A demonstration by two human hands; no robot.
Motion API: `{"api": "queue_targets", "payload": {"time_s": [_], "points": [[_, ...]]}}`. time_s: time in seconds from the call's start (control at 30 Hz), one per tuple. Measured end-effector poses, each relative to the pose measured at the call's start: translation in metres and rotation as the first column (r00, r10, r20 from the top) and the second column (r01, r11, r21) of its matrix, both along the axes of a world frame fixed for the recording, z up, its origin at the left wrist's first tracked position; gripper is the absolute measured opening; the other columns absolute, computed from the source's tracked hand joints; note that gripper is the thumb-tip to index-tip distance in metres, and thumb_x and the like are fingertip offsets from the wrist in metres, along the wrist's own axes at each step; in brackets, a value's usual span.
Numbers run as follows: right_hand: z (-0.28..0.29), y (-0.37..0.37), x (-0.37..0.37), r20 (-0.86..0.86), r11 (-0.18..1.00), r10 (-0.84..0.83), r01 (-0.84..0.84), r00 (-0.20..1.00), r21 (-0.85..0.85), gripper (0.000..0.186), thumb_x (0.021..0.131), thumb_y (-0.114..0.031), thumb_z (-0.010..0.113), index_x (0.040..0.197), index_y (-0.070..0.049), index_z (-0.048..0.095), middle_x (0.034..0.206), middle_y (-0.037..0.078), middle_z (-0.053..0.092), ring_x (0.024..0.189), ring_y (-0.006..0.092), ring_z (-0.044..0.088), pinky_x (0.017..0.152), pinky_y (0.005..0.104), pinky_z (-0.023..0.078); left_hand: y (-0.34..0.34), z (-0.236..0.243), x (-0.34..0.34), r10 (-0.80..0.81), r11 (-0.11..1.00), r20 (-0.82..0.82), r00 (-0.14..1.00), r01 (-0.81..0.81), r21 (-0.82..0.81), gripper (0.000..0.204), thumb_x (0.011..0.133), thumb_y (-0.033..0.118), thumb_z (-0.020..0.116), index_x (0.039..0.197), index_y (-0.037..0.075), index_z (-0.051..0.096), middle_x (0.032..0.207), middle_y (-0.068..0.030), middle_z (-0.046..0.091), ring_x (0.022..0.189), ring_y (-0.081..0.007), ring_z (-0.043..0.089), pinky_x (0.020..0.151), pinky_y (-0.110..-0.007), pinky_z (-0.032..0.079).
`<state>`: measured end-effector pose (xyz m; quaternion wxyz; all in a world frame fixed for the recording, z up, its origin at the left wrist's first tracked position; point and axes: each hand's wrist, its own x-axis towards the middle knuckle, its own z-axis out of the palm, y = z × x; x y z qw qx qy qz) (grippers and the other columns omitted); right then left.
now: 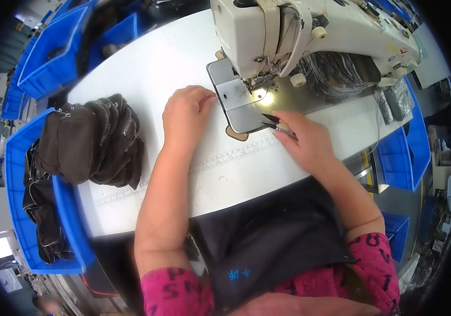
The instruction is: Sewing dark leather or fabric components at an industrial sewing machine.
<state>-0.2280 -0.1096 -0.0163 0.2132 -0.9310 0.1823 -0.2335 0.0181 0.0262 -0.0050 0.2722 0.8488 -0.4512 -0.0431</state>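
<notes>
My right hand (309,141) grips a small pair of thread snips (270,120), whose dark pointed blades stand apart over the front edge of the metal sewing plate (241,117). Left of that plate, my left hand (187,111) is closed above the white table, fingers bent together and fingertips near the plate's edge. Whatever it may pinch is too small or hidden. A white sewing machine (249,39) stands over the plate, its lamp lighting the needle area. To the left of my left arm lies a pile of dark brown zippered pouches (75,139).
A blue bin (17,174) with more dark pouches stands against the table's left edge. Other blue bins (56,58) are at the far left. Under the machine arm sits a stack of dark pieces with loose threads (336,73). Ruler markings (236,154) run along the tabletop (225,184).
</notes>
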Motion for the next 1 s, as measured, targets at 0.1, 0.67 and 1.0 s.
{"api": "queue_targets", "payload": {"time_s": [0.1, 0.67, 1.0], "points": [[0.004, -0.002, -0.004, -0.067, 0.997, -0.029, 0.033, 0.997, 0.068, 0.037, 0.093, -0.021, 0.074, 0.128, -0.011, 0.066, 0.109, 0.014, 0.073, 0.087, 0.0343, 0.072, 0.075, 0.0401, 0.057, -0.001, -0.002, 0.000, -0.048, 0.998, 0.019, 0.999, 0.049, -0.049, 0.014, 0.093, 0.021, 0.073, 0.101, 0.010, 0.077, 0.106, -0.0029, 0.071, 0.101, -0.0242, 0.063, 0.087, -0.037, 0.053], [0.021, -0.099, -0.130, 0.212, 0.798, -0.311, 0.376, 0.926, -0.470, 0.023, 0.088, -0.012, 0.074, 0.111, -0.007, 0.075, 0.104, 0.011, 0.068, 0.098, 0.0332, 0.064, 0.084, 0.0439, 0.051, -0.011, -0.028, -0.008, -0.015, 0.985, 0.171, 0.985, 0.044, -0.167, 0.010, 0.091, 0.014, 0.074, 0.093, 0.006, 0.069, 0.098, -0.0113, 0.068, 0.097, -0.0349, 0.060, 0.087, -0.044, 0.050], [0.084, -0.134, -0.050, 0.113, 0.837, -0.143, 0.181, 0.983, -0.517, 0.012, 0.087, -0.016, 0.073, 0.095, -0.007, 0.074, 0.092, 0.007, 0.069, 0.092, 0.0288, 0.066, 0.082, 0.0432, 0.055, -0.004, -0.035, -0.005, 0.087, 0.982, 0.147, 0.985, -0.060, -0.179, 0.023, 0.101, 0.025, 0.063, 0.096, 0.004, 0.070, 0.097, -0.0118, 0.069, 0.095, -0.0338, 0.061, 0.085, -0.044, 0.051]]}}
